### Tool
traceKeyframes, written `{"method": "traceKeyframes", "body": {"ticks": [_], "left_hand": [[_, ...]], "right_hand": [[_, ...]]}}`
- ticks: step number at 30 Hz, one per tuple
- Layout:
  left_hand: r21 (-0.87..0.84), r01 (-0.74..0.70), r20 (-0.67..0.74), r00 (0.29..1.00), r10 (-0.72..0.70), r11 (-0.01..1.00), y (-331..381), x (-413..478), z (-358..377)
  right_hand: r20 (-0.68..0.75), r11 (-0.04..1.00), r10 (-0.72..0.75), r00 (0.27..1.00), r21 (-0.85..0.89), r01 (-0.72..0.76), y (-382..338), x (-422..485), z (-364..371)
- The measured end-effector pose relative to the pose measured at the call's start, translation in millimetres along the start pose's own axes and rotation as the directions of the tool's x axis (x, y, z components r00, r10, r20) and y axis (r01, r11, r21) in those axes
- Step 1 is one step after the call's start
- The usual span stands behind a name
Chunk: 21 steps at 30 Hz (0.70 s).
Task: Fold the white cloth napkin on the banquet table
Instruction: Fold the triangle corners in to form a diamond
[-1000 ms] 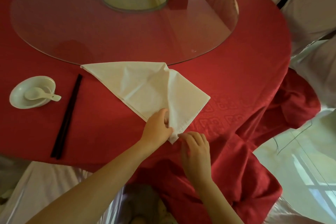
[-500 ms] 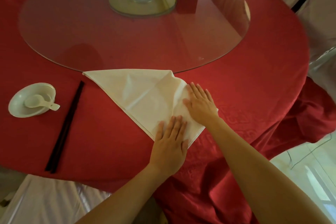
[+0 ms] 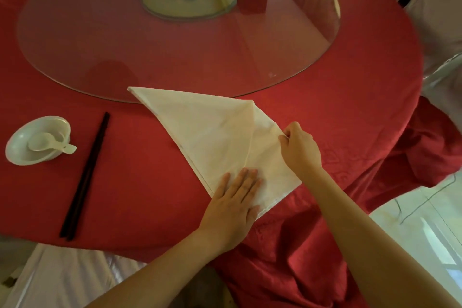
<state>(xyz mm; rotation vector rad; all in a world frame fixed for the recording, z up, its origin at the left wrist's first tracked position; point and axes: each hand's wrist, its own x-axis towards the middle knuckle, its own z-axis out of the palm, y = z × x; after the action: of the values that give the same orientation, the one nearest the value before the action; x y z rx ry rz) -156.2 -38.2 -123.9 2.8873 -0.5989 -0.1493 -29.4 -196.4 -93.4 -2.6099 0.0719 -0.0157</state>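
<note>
We are mid-fold: the napkin (image 3: 212,137) lies on the red tablecloth (image 3: 140,182) at the near edge of the table, just below the glass turntable (image 3: 75,40), with its far tip on the rim. It is a triangle with one flap laid over. Our left hand (image 3: 233,204) lies flat, fingers spread, pinning the near corner. Our right hand (image 3: 298,149) pinches the right edge of the napkin, fingers closed on the cloth. The next move probably calls for lifting that right corner across while the left hand holds the crease; a slip would skew the fold. Half a second ago the right hand lay flat on the napkin, smoothing; now it has shifted to the edge and gripped. The left hand has stayed put. The chopsticks (image 3: 86,174) and dish (image 3: 37,140) are unmoved.
</note>
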Motion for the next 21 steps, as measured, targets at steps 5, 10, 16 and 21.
{"method": "traceKeyframes", "body": {"ticks": [5,10,16,21], "left_hand": [[0.014,-0.129,0.075,0.989,0.128,0.992,1,-7,0],[-0.022,-0.041,0.054,0.998,0.042,0.999,7,-6,2],[0.050,-0.035,-0.041,0.998,0.037,0.998,15,-5,5],[0.087,-0.046,-0.037,0.998,0.050,0.995,14,-5,10]], "right_hand": [[-0.079,0.981,0.196,0.978,0.010,-0.195,37,-23,-20],[-0.146,0.978,-0.208,0.967,-0.062,0.200,31,-11,-19],[0.267,0.830,-0.409,0.872,-0.289,0.478,29,2,24],[0.171,0.889,-0.268,0.948,-0.335,0.311,32,30,26]]}}
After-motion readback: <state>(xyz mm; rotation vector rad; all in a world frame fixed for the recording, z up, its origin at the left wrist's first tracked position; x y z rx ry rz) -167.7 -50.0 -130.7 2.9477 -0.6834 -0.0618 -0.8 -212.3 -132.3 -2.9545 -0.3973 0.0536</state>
